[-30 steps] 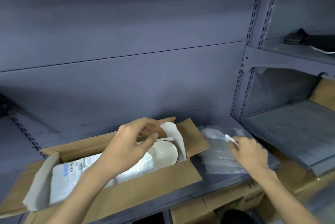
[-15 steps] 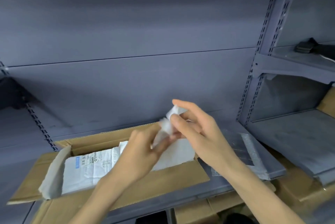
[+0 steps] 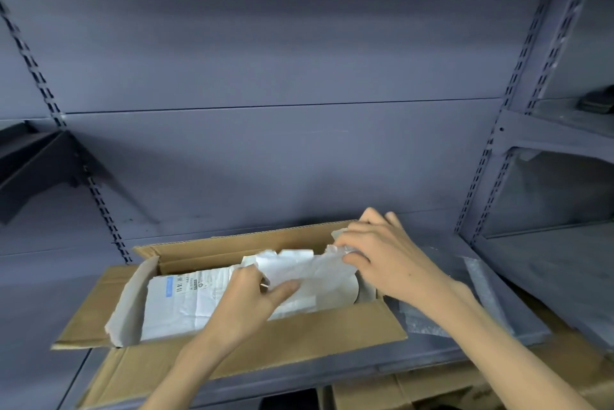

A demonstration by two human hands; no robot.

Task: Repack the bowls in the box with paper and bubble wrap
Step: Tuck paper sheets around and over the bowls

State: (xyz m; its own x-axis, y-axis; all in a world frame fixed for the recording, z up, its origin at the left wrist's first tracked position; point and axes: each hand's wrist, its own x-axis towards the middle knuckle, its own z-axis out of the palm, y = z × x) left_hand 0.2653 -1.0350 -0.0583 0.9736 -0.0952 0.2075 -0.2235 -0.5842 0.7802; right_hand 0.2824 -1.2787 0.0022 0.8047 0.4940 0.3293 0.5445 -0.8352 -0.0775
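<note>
2 hands (image 3: 247, 301) (image 3: 387, 260) pinch white paper (image 3: 309, 268) over a bowl (image 3: 350, 290) inside the open box (image 3: 332, 326).

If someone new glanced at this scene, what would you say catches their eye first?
Most likely the two hands meeting over the open cardboard box on the grey shelf: the left hand and right hand both hold a crumpled white paper sheet over a pale bowl at the box's right end. Next, the printed white wrapping filling the left of the box, and the bubble wrap lying on the shelf to its right.
</note>
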